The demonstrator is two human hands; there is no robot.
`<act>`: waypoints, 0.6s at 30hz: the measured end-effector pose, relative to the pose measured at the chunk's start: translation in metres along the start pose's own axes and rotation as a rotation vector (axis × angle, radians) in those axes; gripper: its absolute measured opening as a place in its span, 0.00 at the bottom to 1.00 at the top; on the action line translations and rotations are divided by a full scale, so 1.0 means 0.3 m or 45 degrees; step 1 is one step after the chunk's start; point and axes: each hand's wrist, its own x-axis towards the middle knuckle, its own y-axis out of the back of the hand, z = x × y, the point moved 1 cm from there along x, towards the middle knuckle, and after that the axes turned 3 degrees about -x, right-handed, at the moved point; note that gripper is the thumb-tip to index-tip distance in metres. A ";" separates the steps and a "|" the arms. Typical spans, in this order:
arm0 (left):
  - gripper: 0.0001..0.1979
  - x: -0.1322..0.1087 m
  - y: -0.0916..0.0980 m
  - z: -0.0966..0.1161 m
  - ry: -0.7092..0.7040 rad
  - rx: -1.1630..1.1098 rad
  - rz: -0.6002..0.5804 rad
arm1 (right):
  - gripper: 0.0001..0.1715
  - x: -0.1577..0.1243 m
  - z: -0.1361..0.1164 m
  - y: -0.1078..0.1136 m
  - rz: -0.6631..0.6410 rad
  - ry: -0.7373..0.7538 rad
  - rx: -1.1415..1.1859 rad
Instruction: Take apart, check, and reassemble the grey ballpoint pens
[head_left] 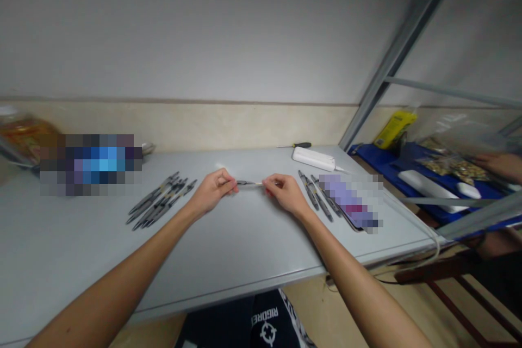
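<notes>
Above the middle of the table, my left hand (215, 189) pinches the dark front part of a pen (243, 182). A thin, pale refill (256, 183) stretches from it toward my right hand (284, 191), whose thumb and finger are closed on its other end. Something dark also shows at the right fingers, too small to make out. Left of my left hand lies a bunch of several grey pens (161, 201). On the other side, a few more grey pens (316, 196) rest close to my right wrist.
A pixelated phone-like thing (346, 201) lies beside the right-hand pens. Behind are a white power strip (314, 159) with a cable and a screwdriver (302, 145). A blurred-out object (101, 163) stands left. Past the metal frame (369, 103), another person's hand (503, 166) is over a blue surface.
</notes>
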 end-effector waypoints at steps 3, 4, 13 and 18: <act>0.15 -0.001 -0.001 0.002 0.007 0.008 0.010 | 0.15 0.002 0.001 0.004 0.017 0.034 0.128; 0.15 -0.001 -0.001 0.002 0.014 0.010 0.020 | 0.18 0.003 0.002 0.006 0.030 0.044 0.174; 0.15 -0.001 -0.006 0.008 0.035 -0.007 0.038 | 0.10 0.010 0.007 0.011 0.165 0.074 0.170; 0.16 0.000 -0.004 0.011 0.036 -0.035 0.053 | 0.13 0.011 0.015 0.011 0.141 0.105 0.273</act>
